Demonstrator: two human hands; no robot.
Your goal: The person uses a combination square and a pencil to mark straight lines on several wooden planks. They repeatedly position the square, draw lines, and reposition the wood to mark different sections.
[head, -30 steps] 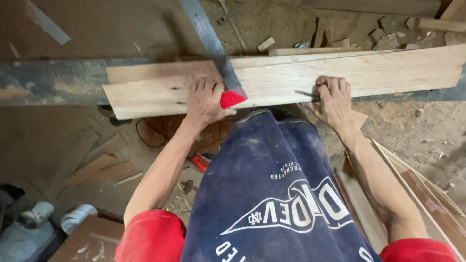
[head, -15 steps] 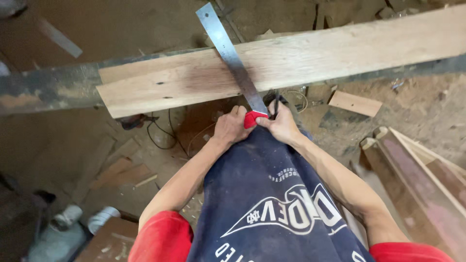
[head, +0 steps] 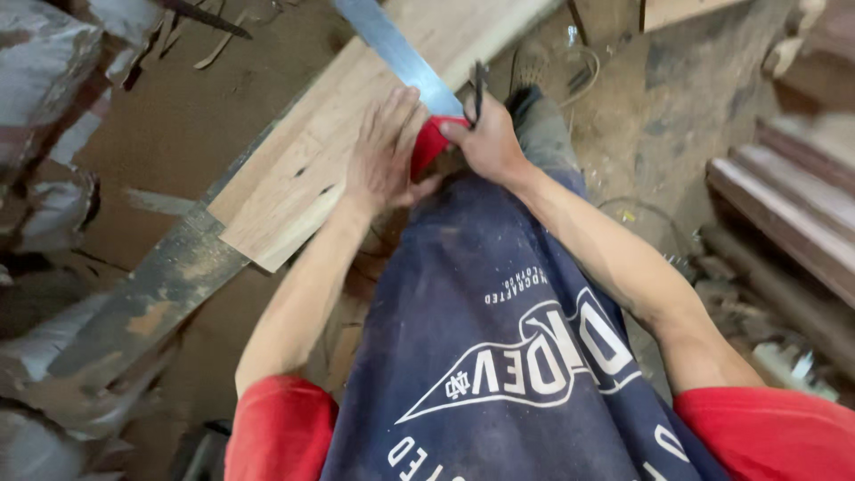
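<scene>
On the plank [head: 303, 169], both hands [head: 383, 151] steady a square [head: 401, 58].

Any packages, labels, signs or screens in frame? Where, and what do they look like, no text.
Printed graphic on the dark navy apron: lower centre, over the person's lap; white pennant-shaped emblem with white lettering around it.
Steel ruler with a red end: top centre, lying across the pale wooden plank; its markings are too blurred to make out.
No packages, signs or screens visible.
</scene>
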